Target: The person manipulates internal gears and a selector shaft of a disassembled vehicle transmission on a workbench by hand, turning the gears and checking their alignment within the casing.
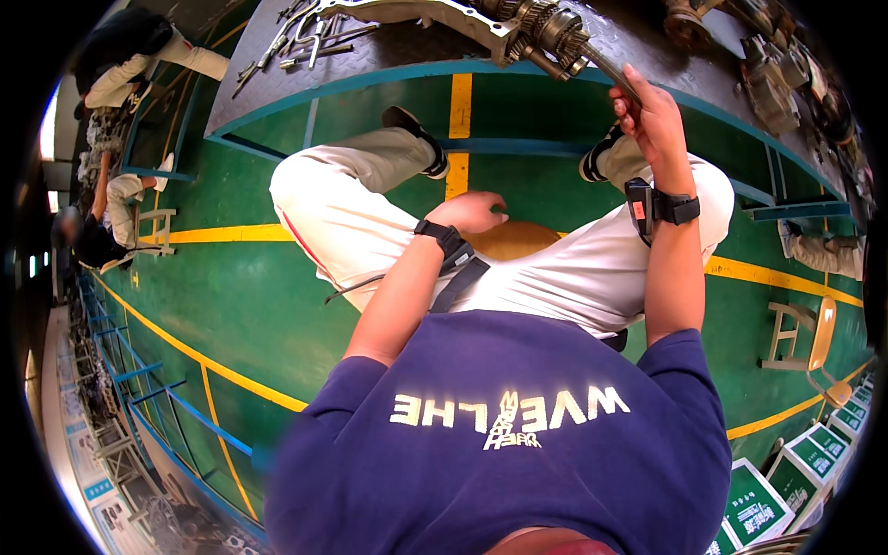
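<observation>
My right hand (655,118) reaches out to the workbench's near edge. Its thumb and curled fingers grip the bare end of a metal gear shaft (606,67), which carries a stack of toothed gears (553,32) at its far end. Beside the gears lies an open grey metal housing (430,13); its far part is cut off by the frame. My left hand (472,213) rests over my lap near the left thigh, fingers loosely bent and slightly apart, with nothing seen in it. Dark straps with small devices circle both wrists.
The metal-topped workbench (245,102) has a blue frame. Wrenches and sockets (314,42) lie at its left, more metal parts (777,88) at its right. A stool (803,338) stands right, near green-and-white boxes (758,504). Other people (120,208) sit at far left.
</observation>
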Demonstrator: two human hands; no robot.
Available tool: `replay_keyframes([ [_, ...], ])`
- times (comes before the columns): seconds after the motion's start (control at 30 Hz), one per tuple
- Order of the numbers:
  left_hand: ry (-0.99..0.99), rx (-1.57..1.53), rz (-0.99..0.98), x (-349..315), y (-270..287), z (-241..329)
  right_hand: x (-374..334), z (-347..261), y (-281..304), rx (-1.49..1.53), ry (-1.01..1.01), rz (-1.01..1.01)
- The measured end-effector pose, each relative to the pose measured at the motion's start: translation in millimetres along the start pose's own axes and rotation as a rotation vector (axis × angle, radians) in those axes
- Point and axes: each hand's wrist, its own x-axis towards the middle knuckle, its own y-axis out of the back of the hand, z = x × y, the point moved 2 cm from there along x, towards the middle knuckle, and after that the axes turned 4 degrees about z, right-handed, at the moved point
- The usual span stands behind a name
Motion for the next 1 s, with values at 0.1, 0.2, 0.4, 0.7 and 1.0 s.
replay_keyframes([
  [0.1,-0.016,-0.006,0.009,-0.4,-1.2,-2.2,-1.2,1.3,-4.0,0.022,0.055,0.032],
  [0.2,-0.010,0.002,0.009,0.4,-2.1,-2.4,-4.5,-1.7,-3.8,-0.030,0.125,0.054],
  [0.4,-0.006,0.000,0.004,-0.6,-0.8,-0.7,-4.3,-1.5,-7.0,-0.112,0.316,0.114],
  [0.7,0.006,0.005,-0.004,-1.9,0.0,-0.6,-12.5,-11.7,-15.1,-0.207,0.239,0.138],
  [1.0,-0.011,0.013,0.008,0.4,-1.5,-2.2,-1.4,-3.8,-0.1,-0.140,0.046,0.040],
])
